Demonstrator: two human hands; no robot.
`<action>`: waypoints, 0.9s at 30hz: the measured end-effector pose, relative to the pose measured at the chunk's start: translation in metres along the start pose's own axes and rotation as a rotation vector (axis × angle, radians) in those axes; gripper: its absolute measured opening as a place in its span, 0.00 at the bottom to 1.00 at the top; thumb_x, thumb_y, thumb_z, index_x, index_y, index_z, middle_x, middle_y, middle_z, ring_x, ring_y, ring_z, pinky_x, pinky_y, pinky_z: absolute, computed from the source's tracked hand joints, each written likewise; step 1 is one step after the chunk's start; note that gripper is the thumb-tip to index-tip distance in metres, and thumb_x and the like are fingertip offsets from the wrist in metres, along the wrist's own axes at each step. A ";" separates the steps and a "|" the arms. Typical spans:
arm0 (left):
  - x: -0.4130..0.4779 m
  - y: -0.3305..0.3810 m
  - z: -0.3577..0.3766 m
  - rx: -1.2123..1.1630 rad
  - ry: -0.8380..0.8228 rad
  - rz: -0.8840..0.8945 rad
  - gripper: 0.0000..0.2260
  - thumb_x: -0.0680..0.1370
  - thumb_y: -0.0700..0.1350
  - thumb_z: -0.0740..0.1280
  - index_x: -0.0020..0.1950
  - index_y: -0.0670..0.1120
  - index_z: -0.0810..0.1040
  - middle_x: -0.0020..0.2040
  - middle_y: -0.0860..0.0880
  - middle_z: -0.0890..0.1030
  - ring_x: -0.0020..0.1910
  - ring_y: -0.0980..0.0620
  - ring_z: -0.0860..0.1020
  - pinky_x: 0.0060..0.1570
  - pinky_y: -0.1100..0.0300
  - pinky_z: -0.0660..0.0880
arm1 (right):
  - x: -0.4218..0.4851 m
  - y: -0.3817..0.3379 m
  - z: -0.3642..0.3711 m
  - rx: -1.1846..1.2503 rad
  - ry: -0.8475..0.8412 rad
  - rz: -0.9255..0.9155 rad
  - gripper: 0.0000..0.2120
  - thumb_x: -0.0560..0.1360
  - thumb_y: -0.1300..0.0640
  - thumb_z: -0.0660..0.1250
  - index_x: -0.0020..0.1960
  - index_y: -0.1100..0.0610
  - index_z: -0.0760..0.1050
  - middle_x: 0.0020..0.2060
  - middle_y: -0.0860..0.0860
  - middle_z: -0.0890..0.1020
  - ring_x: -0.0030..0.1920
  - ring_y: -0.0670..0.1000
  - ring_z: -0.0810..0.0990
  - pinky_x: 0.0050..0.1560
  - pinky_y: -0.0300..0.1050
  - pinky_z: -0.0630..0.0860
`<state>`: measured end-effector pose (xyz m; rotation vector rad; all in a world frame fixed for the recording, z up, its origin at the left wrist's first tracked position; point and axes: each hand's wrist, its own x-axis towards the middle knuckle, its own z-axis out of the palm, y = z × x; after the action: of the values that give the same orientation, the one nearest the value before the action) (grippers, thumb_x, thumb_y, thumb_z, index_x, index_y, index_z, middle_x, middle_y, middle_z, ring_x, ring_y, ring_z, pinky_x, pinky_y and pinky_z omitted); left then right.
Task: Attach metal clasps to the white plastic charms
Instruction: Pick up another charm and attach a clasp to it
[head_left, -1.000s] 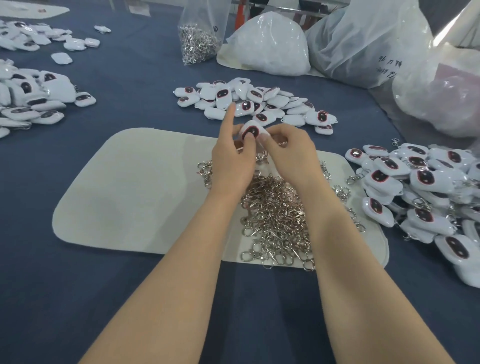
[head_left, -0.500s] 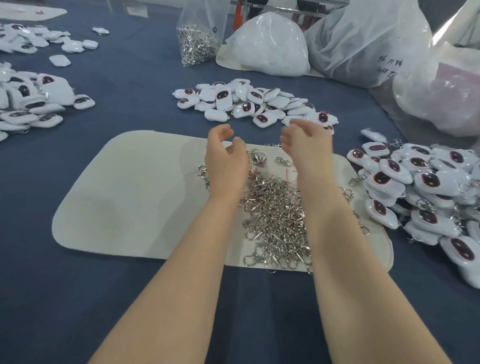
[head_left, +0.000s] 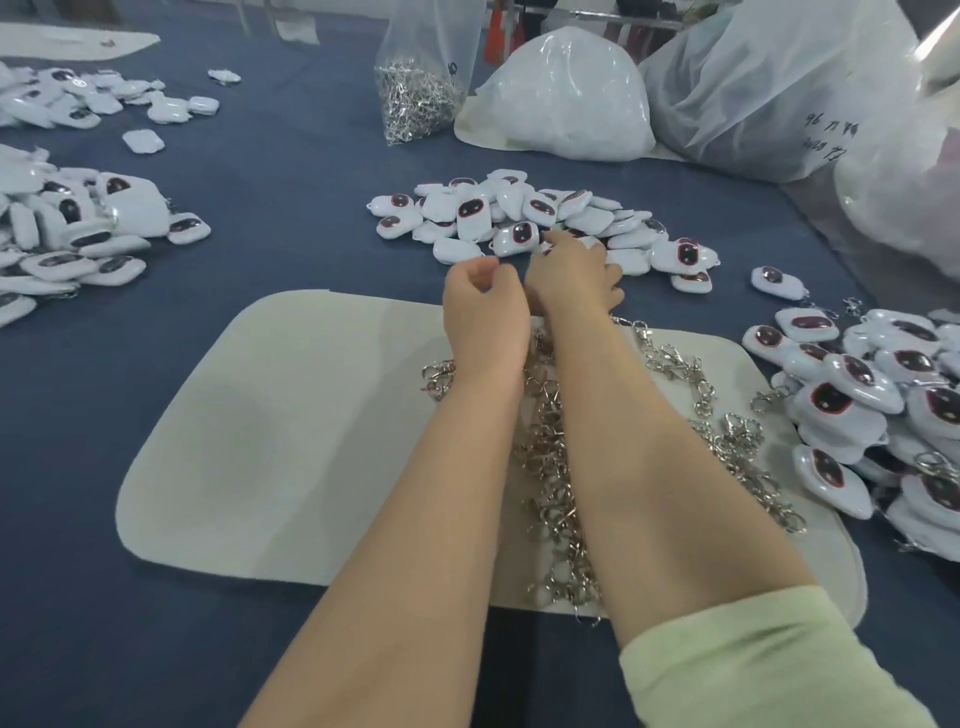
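Right hand (head_left: 571, 275): fingers spread on charm pile (head_left: 519, 218) just beyond mat (head_left: 270, 415) far edge; nothing pinched yet.
Left hand (head_left: 483, 312): curled above mat far edge; contents indeterminate.
Clasp heap (head_left: 550, 457): on mat, under forearms (head_left: 649, 493).
Risk: forearm drag could snag clasps, sweep them off mat; glossy charm could slip from pinch.

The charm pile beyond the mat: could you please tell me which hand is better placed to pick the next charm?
Probably right: the right hand reaches the charm pile, while the left hand hangs curled short of it.
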<state>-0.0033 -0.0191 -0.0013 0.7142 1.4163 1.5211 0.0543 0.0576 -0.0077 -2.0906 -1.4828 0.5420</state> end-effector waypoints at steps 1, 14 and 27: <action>0.002 -0.001 0.001 -0.005 0.007 -0.010 0.09 0.78 0.40 0.60 0.56 0.46 0.73 0.57 0.46 0.78 0.57 0.48 0.77 0.62 0.50 0.73 | 0.003 0.001 0.002 -0.016 0.023 0.001 0.20 0.79 0.54 0.57 0.70 0.46 0.64 0.72 0.56 0.62 0.71 0.60 0.59 0.68 0.56 0.57; -0.007 -0.005 -0.005 -0.028 -0.001 0.048 0.18 0.77 0.39 0.60 0.66 0.49 0.70 0.63 0.43 0.76 0.60 0.47 0.76 0.61 0.55 0.73 | -0.005 0.011 -0.035 0.278 0.046 -0.162 0.15 0.75 0.63 0.61 0.60 0.57 0.75 0.51 0.53 0.79 0.50 0.52 0.77 0.47 0.42 0.72; -0.040 -0.011 -0.036 -0.168 0.002 0.021 0.06 0.77 0.38 0.65 0.54 0.41 0.75 0.45 0.46 0.78 0.34 0.56 0.78 0.35 0.64 0.78 | -0.075 0.066 -0.067 0.232 0.153 -0.220 0.14 0.78 0.59 0.58 0.60 0.52 0.77 0.56 0.49 0.79 0.56 0.47 0.76 0.47 0.28 0.65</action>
<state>-0.0161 -0.0716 -0.0119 0.6270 1.2680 1.6355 0.1188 -0.0437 0.0064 -1.7269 -1.4629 0.4358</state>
